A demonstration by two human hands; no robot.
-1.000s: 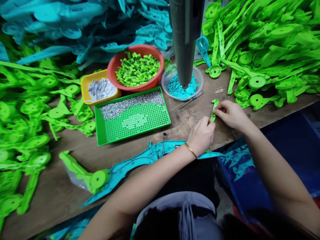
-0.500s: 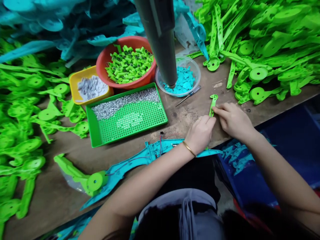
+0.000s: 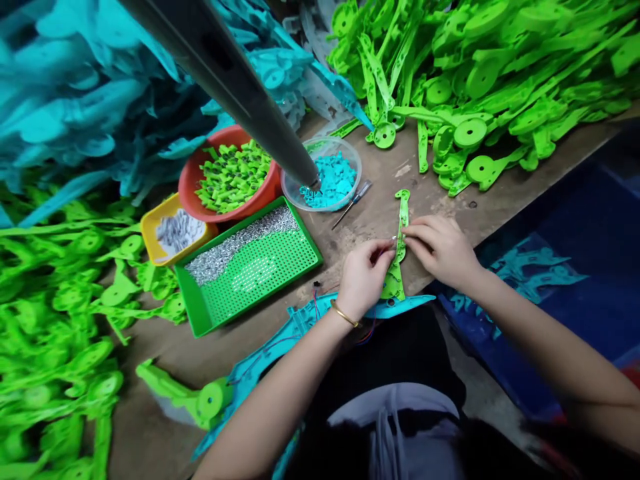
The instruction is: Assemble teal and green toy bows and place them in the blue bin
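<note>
Now both hands, left (image 3: pixel 364 277) and right (image 3: pixel 440 250), pinch green strip (image 3: pixel 399 257) above workbench (image 3: pixel 435 193).

Nothing here can be read — no text, label, brand, number or sign shows on the green plastic piece (image 3: pixel 397 267) held between the left hand (image 3: pixel 364 277) and the right hand (image 3: pixel 443 250). None shows on the grey tool barrel (image 3: pixel 235 87), the green tray (image 3: pixel 187 300), the yellow tray (image 3: pixel 147 233), the red bowl (image 3: pixel 186 183) or the clear bowl (image 3: pixel 357 170) either. The moulded parts heaped on the surface (image 3: pixel 430 193) look plain — any fine marking on them is too small to tell.
</note>
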